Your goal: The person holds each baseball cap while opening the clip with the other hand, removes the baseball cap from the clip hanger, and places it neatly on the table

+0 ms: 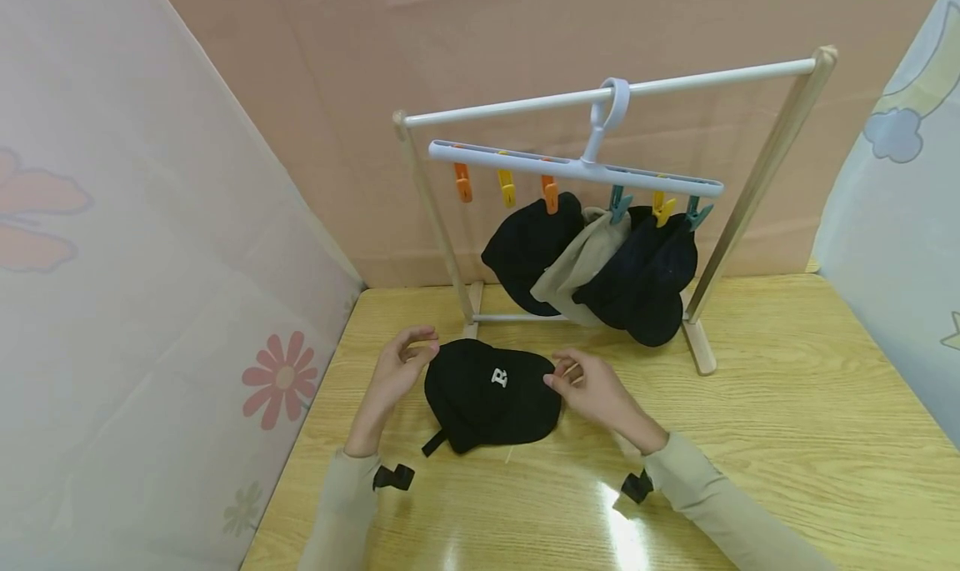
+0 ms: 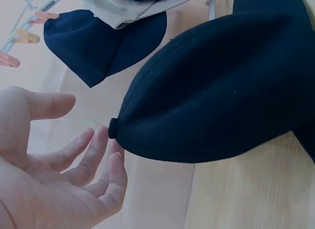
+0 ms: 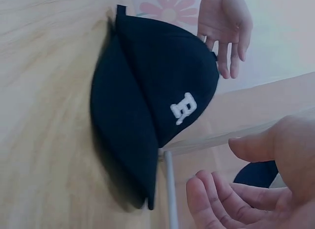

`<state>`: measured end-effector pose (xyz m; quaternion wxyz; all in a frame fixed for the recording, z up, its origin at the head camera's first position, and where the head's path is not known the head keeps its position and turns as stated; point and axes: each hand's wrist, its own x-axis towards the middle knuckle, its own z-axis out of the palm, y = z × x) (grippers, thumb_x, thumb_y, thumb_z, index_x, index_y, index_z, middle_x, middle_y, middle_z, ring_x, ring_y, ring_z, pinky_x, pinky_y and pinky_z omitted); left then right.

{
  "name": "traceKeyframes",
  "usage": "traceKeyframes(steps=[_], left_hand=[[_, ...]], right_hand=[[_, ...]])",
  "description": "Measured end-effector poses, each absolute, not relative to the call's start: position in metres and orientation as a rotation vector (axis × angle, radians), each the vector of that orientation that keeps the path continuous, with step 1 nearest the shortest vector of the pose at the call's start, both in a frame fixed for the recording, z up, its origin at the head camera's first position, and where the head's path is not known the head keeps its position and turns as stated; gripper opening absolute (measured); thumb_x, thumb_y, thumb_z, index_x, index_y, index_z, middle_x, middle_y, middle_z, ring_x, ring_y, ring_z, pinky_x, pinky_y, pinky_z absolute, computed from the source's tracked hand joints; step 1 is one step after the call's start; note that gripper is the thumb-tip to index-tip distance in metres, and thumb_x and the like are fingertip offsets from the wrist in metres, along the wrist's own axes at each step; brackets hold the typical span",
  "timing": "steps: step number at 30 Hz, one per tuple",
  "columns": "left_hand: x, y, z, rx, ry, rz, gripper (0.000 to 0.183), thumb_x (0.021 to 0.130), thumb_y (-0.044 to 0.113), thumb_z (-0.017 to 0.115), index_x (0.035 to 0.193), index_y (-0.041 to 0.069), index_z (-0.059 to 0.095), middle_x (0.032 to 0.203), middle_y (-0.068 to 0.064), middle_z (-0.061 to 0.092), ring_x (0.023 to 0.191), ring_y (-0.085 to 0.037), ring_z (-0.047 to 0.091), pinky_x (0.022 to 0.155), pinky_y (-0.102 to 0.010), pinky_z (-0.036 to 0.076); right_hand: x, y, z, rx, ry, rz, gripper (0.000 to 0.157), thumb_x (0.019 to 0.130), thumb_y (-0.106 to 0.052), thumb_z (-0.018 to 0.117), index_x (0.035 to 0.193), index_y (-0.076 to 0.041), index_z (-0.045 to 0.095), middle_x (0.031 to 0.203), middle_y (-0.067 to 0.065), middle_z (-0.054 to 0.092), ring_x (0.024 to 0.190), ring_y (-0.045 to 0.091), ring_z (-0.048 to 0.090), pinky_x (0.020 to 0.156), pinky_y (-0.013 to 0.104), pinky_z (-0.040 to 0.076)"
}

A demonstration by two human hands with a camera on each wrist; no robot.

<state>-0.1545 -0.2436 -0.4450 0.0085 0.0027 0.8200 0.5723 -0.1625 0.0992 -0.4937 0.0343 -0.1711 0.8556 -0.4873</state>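
Observation:
A black baseball cap [image 1: 487,398] with a white letter patch [image 3: 183,109] lies on the table, its brim towards the right and its strap end sticking out at the lower left. My left hand [image 1: 402,371] is beside the crown, fingers loosely bent; in the left wrist view its fingertips are right at the cap's top button [image 2: 113,128]. Near the brim hovers my right hand [image 1: 592,389], thumb and fingers parted with nothing between them. The right wrist view shows a gap between that hand [image 3: 256,184] and the cap.
Behind the cap stands a wooden rack [image 1: 776,154] with a white top bar [image 1: 712,79]. A pale clip hanger [image 1: 517,161] hooks over the bar, carrying orange, yellow and teal clips. Black, beige and dark caps [image 1: 581,258] hang bunched at its right half. A flowered curtain [image 1: 187,329] borders the left.

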Motion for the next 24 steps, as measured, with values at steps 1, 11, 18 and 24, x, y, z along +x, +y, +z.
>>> traceKeyframes(steps=[1,11,18,24], left_hand=[[-0.155,-0.243,-0.444,0.018,2.566,1.789,0.038,0.107,0.026,0.069,0.142,0.014,0.063,0.146,-0.015,0.063,0.130,-0.036,0.064,0.112,-0.057,0.048],[-0.156,-0.236,-0.432,0.042,2.584,1.823,0.037,0.106,0.017,0.069,0.142,0.010,0.064,0.147,-0.019,0.062,0.132,-0.035,0.061,0.114,-0.057,0.046],[-0.160,-0.232,-0.427,0.080,2.596,1.819,0.038,0.106,0.023,0.069,0.142,0.010,0.064,0.147,-0.013,0.063,0.134,-0.034,0.061,0.115,-0.055,0.047],[-0.163,-0.220,-0.420,0.114,2.574,1.855,0.040,0.105,0.017,0.070,0.144,0.008,0.062,0.149,-0.013,0.062,0.137,-0.036,0.059,0.114,-0.054,0.048]], right_hand=[[-0.162,0.099,-0.492,-0.535,2.635,-1.504,0.044,0.100,-0.023,0.077,0.134,0.004,0.067,0.100,0.005,0.073,0.089,0.020,0.073,0.071,0.028,0.058],[-0.161,0.099,-0.474,-0.578,2.607,-1.599,0.041,0.100,-0.019,0.078,0.133,0.002,0.067,0.104,0.007,0.072,0.091,0.018,0.073,0.082,0.031,0.061],[-0.160,0.097,-0.462,-0.618,2.625,-1.679,0.037,0.098,-0.014,0.079,0.129,0.003,0.069,0.103,0.009,0.073,0.091,0.020,0.073,0.081,0.033,0.063],[-0.160,0.096,-0.459,-0.719,2.636,-1.723,0.033,0.098,-0.010,0.079,0.126,0.004,0.070,0.103,0.012,0.074,0.091,0.021,0.073,0.081,0.033,0.064]])
